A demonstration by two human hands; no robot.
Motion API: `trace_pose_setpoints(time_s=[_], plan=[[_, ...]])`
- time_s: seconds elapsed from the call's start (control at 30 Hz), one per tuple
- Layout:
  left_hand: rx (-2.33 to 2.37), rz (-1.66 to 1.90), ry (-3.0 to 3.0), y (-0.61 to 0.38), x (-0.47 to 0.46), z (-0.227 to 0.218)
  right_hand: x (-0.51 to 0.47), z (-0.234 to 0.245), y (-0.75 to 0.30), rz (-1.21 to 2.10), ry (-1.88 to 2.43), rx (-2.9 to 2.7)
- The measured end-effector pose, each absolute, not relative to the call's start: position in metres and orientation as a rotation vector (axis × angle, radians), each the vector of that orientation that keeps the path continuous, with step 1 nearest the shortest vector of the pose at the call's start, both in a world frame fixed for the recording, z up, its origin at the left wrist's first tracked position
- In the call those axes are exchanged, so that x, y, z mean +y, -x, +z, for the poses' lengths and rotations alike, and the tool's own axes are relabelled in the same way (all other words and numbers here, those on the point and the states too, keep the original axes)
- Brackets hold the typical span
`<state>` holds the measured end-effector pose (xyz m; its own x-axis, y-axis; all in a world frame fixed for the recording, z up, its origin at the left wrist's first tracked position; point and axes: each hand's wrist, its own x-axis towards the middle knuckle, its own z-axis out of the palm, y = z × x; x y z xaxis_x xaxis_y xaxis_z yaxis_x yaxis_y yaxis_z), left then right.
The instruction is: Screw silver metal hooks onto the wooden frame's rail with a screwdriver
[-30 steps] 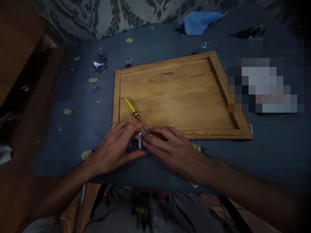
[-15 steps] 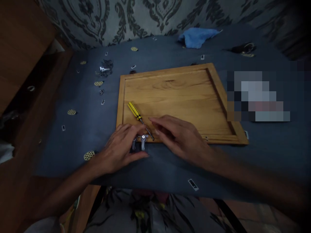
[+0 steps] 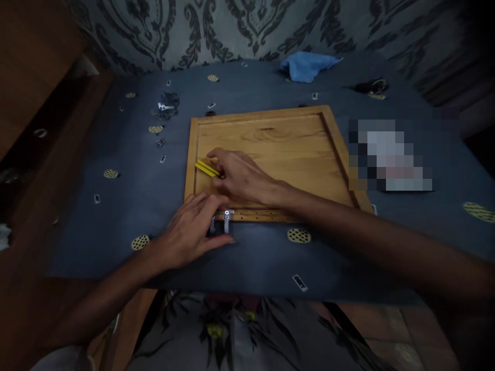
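My left hand [image 3: 189,226] grips a small metal cabinet hinge [image 3: 227,219] at the near left edge of a framed wooden panel [image 3: 270,154]. Its fingers lie on the frame and its thumb stretches out below the hinge. A screw head shows on top of the hinge. Over the panel, my right hand [image 3: 243,175] has its fingers closed on a screwdriver [image 3: 206,168] with a yellow and black handle. The handle points up and left; the fingers hide the shaft.
A small heap of screws [image 3: 160,143] lies left of the panel, with metal hardware [image 3: 166,105] in dark plastic behind it. A blue cloth [image 3: 307,67] and a black item [image 3: 371,86] are at the back. A blurred-out object [image 3: 390,157] sits to the right.
My right hand has moved left from beside the screwdriver's tip and taken hold of the screwdriver, whose handle now lies flatter. The left hand stays at the hinge. The view has shifted slightly.
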<state>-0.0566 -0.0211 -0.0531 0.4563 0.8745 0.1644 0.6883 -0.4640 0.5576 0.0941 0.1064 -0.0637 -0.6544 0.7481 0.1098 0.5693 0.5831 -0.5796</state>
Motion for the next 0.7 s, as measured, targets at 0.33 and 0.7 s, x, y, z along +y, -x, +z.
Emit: trace_pose_setpoints(time_s=[0.33, 0.7], plan=[[1.309, 0.620, -2.254, 0.058, -0.023, -0.055, 0.070, -0.027, -0.159, 1.137, 0.898, -1.632], [1.289, 0.617, -2.275, 0.059, -0.024, -0.057, 0.023, -0.039, -0.165, 0.832, 0.875, -1.698]])
